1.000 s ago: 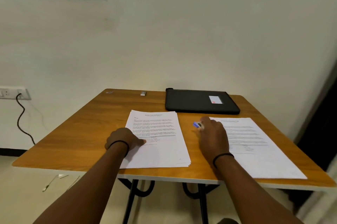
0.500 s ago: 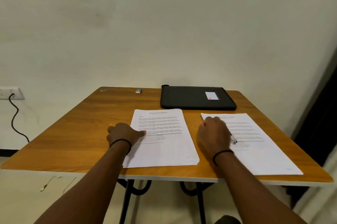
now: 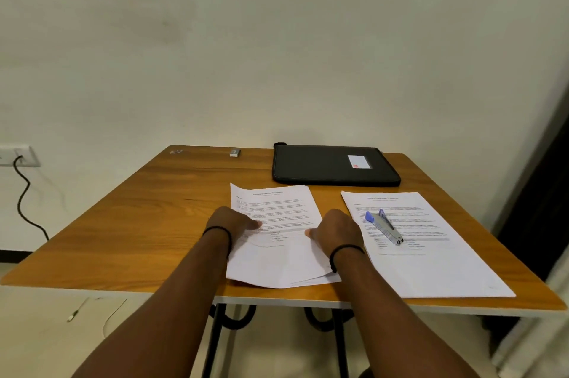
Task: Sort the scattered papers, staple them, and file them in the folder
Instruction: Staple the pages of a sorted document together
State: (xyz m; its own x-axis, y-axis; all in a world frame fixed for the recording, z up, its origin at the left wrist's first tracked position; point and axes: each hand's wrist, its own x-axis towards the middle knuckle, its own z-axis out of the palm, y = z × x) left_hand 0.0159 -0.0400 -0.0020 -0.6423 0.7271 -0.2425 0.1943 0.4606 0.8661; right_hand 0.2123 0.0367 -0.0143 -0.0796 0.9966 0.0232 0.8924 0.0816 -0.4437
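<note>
Left hand (image 3: 234, 222) and right hand (image 3: 335, 231) each grip a side edge of the left paper stack (image 3: 274, 242), fingers curled on it, mid-bench (image 3: 138, 223). Stapler (image 3: 385, 226) lies on right paper stack (image 3: 431, 254); black folder (image 3: 323, 165) behind.

Right hand (image 3: 337, 231) released stapler (image 3: 384, 227), apparently grips left stack (image 3: 277, 217).

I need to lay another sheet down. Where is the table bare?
Bare wood on the table lies left of the left hand, up to the small box. The right half is crowded: folder, right stack under the stapler, left stack.
</note>
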